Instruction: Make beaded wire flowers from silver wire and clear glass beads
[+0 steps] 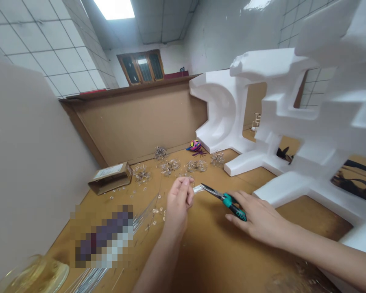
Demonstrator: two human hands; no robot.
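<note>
My right hand point(256, 215) is closed around needle-nose pliers point(228, 200) with green and black handles. Their metal jaws point left, towards my other hand. Thumb and fingers of my left hand point(179, 197) are pinched together in the middle of the view; whatever they hold is too small to make out. A small whitish strip point(198, 188) shows between the left fingertips and the plier tips. Just beyond my hands lie tangled wire pieces point(196, 165), with a similar wire cluster point(169, 166) to their left. Small clear rings point(155, 211) are scattered left of my left wrist.
A bundle of thin straight wires point(93, 280) lies at front left, partly under a pixelated patch. An open cardboard box point(111, 178) stands behind it. Large white foam packing point(219, 106) rises on the right. A colourful small object point(195, 145) sits near the cardboard wall point(140, 126).
</note>
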